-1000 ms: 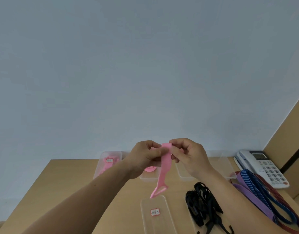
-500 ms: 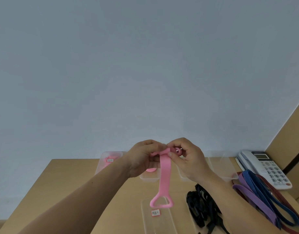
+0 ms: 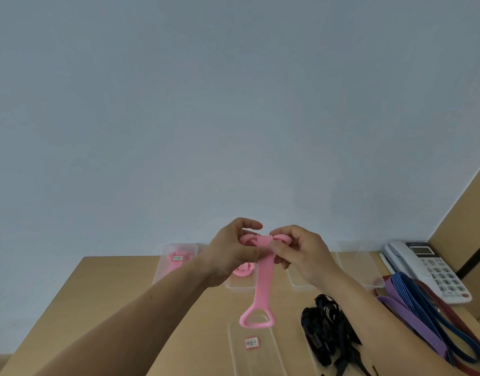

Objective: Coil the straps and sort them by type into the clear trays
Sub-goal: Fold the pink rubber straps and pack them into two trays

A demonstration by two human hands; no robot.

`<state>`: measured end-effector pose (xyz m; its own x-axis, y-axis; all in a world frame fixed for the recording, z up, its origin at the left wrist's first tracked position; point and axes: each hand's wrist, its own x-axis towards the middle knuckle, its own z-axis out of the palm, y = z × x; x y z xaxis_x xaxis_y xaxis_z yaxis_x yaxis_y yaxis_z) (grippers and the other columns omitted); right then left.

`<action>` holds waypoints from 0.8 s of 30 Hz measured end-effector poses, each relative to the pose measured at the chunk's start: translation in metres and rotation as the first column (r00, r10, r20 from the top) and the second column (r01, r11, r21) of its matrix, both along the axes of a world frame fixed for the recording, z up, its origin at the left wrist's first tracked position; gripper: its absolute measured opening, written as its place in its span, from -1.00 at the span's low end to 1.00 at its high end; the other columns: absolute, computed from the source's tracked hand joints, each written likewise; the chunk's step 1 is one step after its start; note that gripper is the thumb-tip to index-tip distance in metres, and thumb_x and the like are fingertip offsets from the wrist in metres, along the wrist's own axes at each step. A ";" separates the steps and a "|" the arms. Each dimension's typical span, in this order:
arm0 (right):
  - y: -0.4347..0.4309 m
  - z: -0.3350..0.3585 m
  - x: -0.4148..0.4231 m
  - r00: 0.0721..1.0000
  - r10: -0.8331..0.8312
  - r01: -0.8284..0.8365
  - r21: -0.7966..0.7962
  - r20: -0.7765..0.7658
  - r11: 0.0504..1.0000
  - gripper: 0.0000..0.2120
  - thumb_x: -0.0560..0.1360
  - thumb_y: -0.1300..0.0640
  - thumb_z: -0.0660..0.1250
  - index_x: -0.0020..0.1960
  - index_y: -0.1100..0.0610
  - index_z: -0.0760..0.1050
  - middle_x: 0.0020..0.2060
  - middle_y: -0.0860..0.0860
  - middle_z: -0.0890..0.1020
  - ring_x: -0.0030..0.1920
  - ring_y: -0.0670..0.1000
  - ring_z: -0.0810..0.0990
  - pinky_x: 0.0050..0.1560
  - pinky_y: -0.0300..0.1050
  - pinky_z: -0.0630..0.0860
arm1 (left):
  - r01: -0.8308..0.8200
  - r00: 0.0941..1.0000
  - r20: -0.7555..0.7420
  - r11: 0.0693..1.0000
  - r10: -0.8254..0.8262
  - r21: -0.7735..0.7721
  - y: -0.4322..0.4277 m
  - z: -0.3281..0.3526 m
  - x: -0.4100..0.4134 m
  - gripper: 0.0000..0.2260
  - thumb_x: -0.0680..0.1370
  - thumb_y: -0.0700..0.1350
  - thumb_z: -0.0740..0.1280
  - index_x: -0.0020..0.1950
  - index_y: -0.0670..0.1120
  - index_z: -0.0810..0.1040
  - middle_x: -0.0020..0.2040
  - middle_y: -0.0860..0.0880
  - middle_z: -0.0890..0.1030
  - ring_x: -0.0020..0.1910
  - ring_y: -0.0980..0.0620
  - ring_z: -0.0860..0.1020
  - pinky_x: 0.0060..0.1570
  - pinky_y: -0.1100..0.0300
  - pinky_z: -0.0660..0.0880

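Above the middle of the light wooden surface (image 3: 111,294), in the head view, both hands are gripping a flat pink rubbery strap (image 3: 263,278); the left hand (image 3: 228,253) is curling its fingers and thumb round the rolled upper part of it; the right hand (image 3: 304,253) is pinching the same rolled part from the other side, fingers bent; the rest of the strap is hanging straight down between the forearms, its triangular loop end dangling just over a clear plastic tray with a red-edged label (image 3: 260,356) at the near edge. Along the far edge a clear tray holding pink pieces (image 3: 176,260) is sitting to the left; beside it another clear tray (image 3: 240,286), partly hidden by the left hand, is holding a pink coil (image 3: 242,271); a further clear tray (image 3: 355,264) is lying past the right hand. A heap of black straps (image 3: 325,329) is lying under the right forearm; purple, blue and dark red bands (image 3: 412,308) are trailing along the right side, next to a white desk telephone (image 3: 426,267).
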<state>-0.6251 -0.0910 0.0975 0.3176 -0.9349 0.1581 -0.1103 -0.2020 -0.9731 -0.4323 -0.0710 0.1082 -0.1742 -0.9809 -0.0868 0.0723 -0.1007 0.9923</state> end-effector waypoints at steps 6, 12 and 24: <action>0.003 0.002 0.001 0.999 -0.041 0.042 -0.080 0.023 0.996 -0.82 0.46 0.31 0.46 -0.05 0.08 0.58 -0.28 -0.11 0.66 -0.33 -0.14 0.60 -0.27 -0.30 0.52 | 0.050 0.999 -0.020 0.996 -0.049 0.068 0.004 0.000 0.000 -0.66 0.42 -0.30 0.53 0.15 -0.31 0.54 0.02 -0.25 0.69 0.00 -0.19 0.69 -0.02 0.02 0.63; 0.006 0.000 0.002 0.999 -0.043 0.037 -0.162 -0.032 0.986 -0.74 0.47 0.30 0.44 -0.07 -0.07 0.57 -0.22 -0.14 0.62 -0.20 -0.07 0.59 -0.12 -0.14 0.58 | 0.077 0.993 0.077 0.990 -0.086 0.114 0.008 0.005 0.004 -0.64 0.46 -0.20 0.51 0.17 -0.30 0.52 -0.01 -0.28 0.69 -0.08 -0.22 0.67 0.01 -0.07 0.61; 0.010 0.000 0.002 0.987 -0.059 0.012 -0.301 -0.148 0.953 -0.70 0.46 0.29 0.45 -0.06 -0.12 0.54 -0.15 -0.17 0.63 -0.14 -0.11 0.60 -0.10 -0.26 0.55 | 0.123 0.986 -0.130 0.979 -0.102 0.163 0.008 0.007 0.001 -0.74 0.54 -0.08 0.40 0.09 -0.26 0.61 0.01 -0.30 0.67 -0.03 -0.23 0.67 -0.02 0.00 0.62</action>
<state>-0.6230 -0.0813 0.0970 0.3275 -0.8634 0.3839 -0.2657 -0.4740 -0.8395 -0.4313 -0.0630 0.1153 -0.3016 -0.9271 -0.2223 0.1684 -0.2813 0.9447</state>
